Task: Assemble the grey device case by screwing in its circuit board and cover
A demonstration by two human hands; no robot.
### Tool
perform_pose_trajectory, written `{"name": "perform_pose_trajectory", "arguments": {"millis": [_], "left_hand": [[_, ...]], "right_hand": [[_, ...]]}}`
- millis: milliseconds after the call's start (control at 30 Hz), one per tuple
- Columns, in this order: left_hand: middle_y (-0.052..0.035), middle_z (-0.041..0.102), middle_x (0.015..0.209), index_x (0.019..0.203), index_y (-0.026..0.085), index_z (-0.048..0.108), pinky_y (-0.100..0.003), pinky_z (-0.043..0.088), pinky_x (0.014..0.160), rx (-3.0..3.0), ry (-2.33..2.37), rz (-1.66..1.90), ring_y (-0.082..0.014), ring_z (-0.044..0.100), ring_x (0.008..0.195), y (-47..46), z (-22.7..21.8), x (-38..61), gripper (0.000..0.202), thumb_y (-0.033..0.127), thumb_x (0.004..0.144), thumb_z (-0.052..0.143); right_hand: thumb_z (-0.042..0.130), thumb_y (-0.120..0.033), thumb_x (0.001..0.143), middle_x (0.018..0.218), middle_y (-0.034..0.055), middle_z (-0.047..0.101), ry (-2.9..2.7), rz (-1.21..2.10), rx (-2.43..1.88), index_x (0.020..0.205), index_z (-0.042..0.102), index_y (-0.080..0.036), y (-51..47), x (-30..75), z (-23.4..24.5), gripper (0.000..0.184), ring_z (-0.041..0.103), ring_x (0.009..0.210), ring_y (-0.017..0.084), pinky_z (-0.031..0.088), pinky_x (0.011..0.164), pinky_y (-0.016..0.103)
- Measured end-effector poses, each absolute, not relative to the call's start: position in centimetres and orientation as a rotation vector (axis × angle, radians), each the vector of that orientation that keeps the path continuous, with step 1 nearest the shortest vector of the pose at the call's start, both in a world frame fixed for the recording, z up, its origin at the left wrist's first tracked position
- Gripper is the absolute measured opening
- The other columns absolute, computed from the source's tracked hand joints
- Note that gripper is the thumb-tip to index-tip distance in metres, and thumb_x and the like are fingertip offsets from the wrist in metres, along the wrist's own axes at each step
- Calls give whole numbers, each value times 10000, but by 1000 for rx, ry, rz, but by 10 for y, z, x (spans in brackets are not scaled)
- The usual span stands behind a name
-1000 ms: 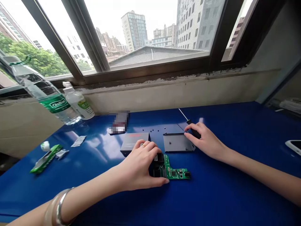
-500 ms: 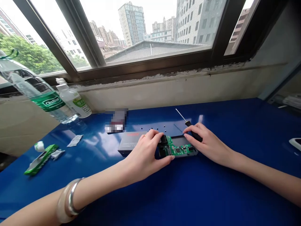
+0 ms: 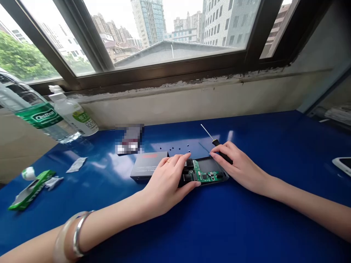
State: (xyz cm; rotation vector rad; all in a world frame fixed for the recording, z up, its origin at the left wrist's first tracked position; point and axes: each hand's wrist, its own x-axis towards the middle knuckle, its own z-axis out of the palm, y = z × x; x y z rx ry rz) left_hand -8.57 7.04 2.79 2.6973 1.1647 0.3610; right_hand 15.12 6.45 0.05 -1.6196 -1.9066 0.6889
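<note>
A green circuit board [image 3: 207, 176] sits in a shallow black metal casing [image 3: 216, 164] on the blue table. My left hand [image 3: 167, 182] spans the casing's left end, thumb at the near edge and fingers at the far edge, partly covering the black ports. With my right hand [image 3: 240, 164] I hold a screwdriver [image 3: 216, 143], its black handle under the fingers and its shaft pointing away to the upper left. The right fingertips touch the casing's far right edge. Just behind my left hand lies a grey metal cover [image 3: 149, 164] with red print.
Several small black screws [image 3: 179, 148] lie beyond the casing. A blurred-out packet [image 3: 130, 138] is farther back. At left stand a large water bottle [image 3: 41, 115] and a smaller bottle [image 3: 74, 113], near a green wrapper [image 3: 31, 190] and a paper scrap [image 3: 76, 164]. A white-edged device [image 3: 342, 164] is at far right.
The view has shifted slightly, so the table's things appear farther left. Both hands keep their hold, and the board looks a little lower in the casing.
</note>
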Motion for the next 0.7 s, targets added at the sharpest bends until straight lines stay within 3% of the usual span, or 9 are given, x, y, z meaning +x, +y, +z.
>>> {"name": "perform_pose_trajectory", "arguments": {"millis": [300,700], "left_hand": [[-130,560,1282,1366,136,349,-442,384,989,2749,1177,352,-266,543,1125,71,25,-82,619,471,885,547],[-127,561,1291,1345,161,368,-446,376,971,2757,1149,385,-275,540,1148,72,21,-82,596,510,887,522]], "right_hand": [[323,-518,944,994,35,491,-1909,677,-1626,1012,562,-259,64,149,1,359,571,834,165,472,771,353],[330,-514,943,968,22,478,-1911,642,-1656,975,561,-256,63,149,0,348,560,770,144,465,731,344]]}}
